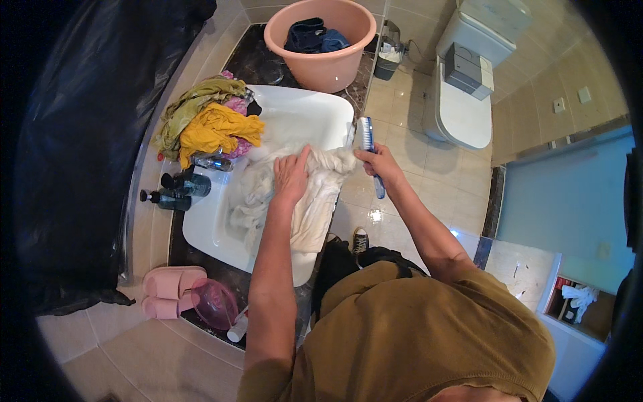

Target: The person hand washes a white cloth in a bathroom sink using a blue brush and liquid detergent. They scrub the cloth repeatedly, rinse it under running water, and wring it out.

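Note:
A white cloth garment lies wet in the white bathtub and over its rim on the floor side. My left hand rests on the garment with its fingers somewhat apart. Just beyond the rim, my right hand is closed round a blue scrub brush with white bristles, held upright-looking beside the cloth's bunched end. Whether its fingers also touch the cloth I cannot tell. More of the white cloth lies in cloudy water in the tub.
Yellow and green clothes are piled on the tub's far-left rim, near pump bottles. A pink basin holds dark clothes. Pink slippers and a translucent pink bowl lie at lower left. A toilet stands at upper right.

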`<action>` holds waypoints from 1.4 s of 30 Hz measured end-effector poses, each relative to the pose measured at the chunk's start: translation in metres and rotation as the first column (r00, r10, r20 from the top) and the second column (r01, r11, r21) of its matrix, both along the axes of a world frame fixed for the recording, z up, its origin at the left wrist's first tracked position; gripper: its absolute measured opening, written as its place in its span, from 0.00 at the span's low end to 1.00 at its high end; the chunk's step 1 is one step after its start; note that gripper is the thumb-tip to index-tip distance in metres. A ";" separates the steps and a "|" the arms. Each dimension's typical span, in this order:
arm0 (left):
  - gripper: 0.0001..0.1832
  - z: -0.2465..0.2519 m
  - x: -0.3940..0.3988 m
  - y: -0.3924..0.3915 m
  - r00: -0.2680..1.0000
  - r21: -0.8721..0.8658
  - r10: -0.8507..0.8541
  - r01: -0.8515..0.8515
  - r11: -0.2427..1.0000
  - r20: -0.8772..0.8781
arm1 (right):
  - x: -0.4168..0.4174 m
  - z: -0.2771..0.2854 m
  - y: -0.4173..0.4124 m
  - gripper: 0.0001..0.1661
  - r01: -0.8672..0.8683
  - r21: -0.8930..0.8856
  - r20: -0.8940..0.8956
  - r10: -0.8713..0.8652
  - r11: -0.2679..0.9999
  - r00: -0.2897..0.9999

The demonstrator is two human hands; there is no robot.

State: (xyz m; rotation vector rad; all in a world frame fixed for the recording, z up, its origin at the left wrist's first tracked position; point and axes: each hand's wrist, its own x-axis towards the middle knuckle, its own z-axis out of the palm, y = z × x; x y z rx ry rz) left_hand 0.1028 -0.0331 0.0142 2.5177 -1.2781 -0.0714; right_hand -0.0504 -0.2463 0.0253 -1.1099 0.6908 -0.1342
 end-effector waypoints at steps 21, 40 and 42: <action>0.06 0.018 -0.046 0.129 0.964 -0.103 -0.023 -0.004 0.995 -0.263 | -0.030 -0.027 0.025 0.17 -0.081 0.045 -0.067 0.084 0.996 0.994; 0.09 0.053 0.011 0.010 0.707 -0.331 -0.412 0.260 0.907 -0.575 | -0.011 0.106 0.088 0.20 0.066 -0.947 0.182 0.355 0.315 0.917; 0.09 0.058 0.020 0.033 0.720 -0.300 -0.353 0.207 0.931 -0.598 | -0.014 0.116 0.090 0.21 0.074 -0.943 0.200 0.372 0.325 0.907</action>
